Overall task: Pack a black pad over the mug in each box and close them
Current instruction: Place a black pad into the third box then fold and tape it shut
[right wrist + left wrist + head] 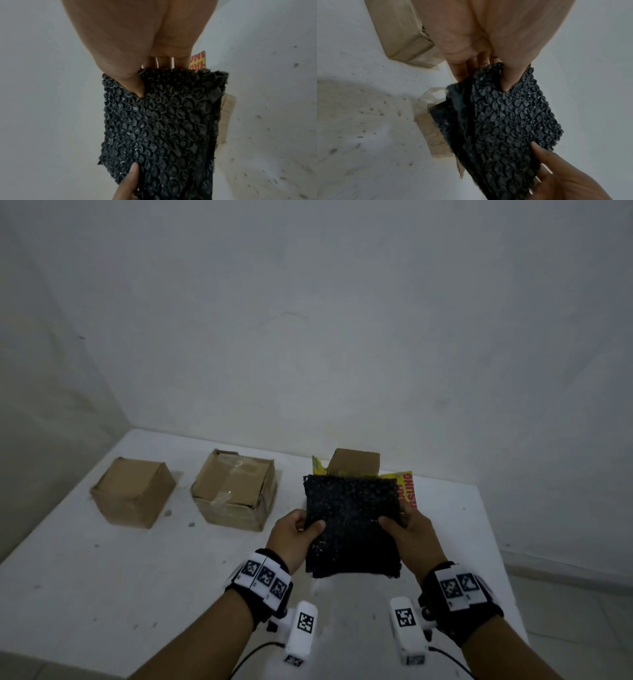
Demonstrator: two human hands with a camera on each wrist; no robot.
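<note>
holding a stack of black pads point(352, 525) above the white table point(102, 577), left hand point(291, 530) pinching its left edge and right hand point(409, 529) pinching its right edge, thumbs on top. just beyond the hands, an open box point(356, 462) with yellow flaps. far left of the left hand, two closed boxes point(236, 491).

I count three brown cardboard boxes: one plain closed cube point(133, 492), one taped point(235, 490), one open behind the pads point(355, 462). One stack of black bubbled pads point(352, 525).
</note>
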